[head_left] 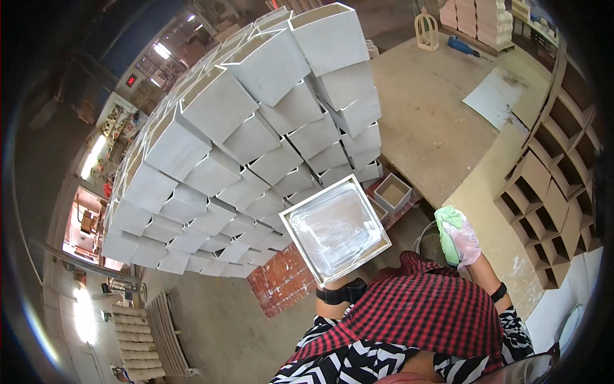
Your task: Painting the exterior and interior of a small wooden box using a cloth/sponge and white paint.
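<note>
While the square box (333,227) sits at frame centre, white streaks (339,243) across its inner face, the left hand is hidden behind it; its grip cannot be told. Black wristband (342,294) shows at the box's lower edge. Right hand (469,246), right of centre, grips a green cloth (451,223), well apart from the box. Stacked pale boxes (233,105) occupy the upper left.

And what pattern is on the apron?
Red and black checks: the apron shows best in the head view, the only one here.
</note>
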The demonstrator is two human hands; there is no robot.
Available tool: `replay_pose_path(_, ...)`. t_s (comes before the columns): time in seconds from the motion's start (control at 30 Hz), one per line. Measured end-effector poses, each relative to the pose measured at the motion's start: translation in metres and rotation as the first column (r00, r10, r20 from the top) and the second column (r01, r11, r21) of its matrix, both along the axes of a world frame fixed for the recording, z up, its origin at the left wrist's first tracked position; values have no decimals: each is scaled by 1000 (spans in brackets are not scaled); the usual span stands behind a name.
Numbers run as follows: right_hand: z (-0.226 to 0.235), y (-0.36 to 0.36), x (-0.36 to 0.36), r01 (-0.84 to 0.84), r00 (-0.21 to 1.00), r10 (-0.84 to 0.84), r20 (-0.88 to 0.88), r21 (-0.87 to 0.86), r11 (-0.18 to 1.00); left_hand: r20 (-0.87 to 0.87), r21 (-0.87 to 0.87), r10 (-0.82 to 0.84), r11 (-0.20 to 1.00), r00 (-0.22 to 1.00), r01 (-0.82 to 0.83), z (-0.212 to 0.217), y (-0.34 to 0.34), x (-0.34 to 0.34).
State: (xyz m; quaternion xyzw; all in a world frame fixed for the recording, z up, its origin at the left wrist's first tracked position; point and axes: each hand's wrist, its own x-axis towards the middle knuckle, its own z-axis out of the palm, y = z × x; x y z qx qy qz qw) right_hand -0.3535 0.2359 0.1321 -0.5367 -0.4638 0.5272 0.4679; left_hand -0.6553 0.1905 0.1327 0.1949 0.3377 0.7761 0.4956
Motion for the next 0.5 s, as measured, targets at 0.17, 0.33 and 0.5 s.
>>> replay_pose_path(0.17, -7, -8, 9, -14, 999, 12, -49, -33, 999, 2, -2, -16, 1000, 1000, 16, -5, -3, 10)
replay_pose_path(0.33, 6, -15, 6, 0, 1000, 3, 29, -99, 995, 6, -4, -11, 1000, 1000, 11, 1, -9, 13)
replay_pose_path(0.5, 0, -18, 8, 2, 992, 8, 130, -72, 997, 14, -2, -24, 1000, 1000, 24, -5, -11, 15)
